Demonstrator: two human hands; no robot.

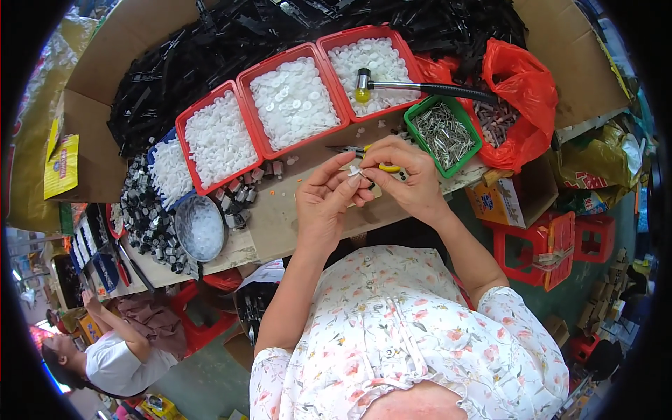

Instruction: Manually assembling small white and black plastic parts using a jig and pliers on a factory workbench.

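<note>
In front of my chest, over the near edge of the worktable [280, 227], both hands meet at a small white plastic piece [355, 171]. My left hand [325, 199] pinches it between thumb and fingertips. My right hand [406, 175] is closed too, its thumb and forefinger pressed together right beside the white piece; whatever they grip is too small to make out. Partly hidden behind the right hand lie pliers with yellow handles [389, 168]. A green basket [448, 136] of thin metal pins stands just right of that hand.
Red trays [241, 94] of white plastic parts stand beyond my hands; a hammer [420, 87] lies across one. Black strips [231, 42] pile behind. Left are a round bowl [183, 227] and small dark blocks [150, 231]. A red bag [521, 77] sits right; another person [119, 350] sits left.
</note>
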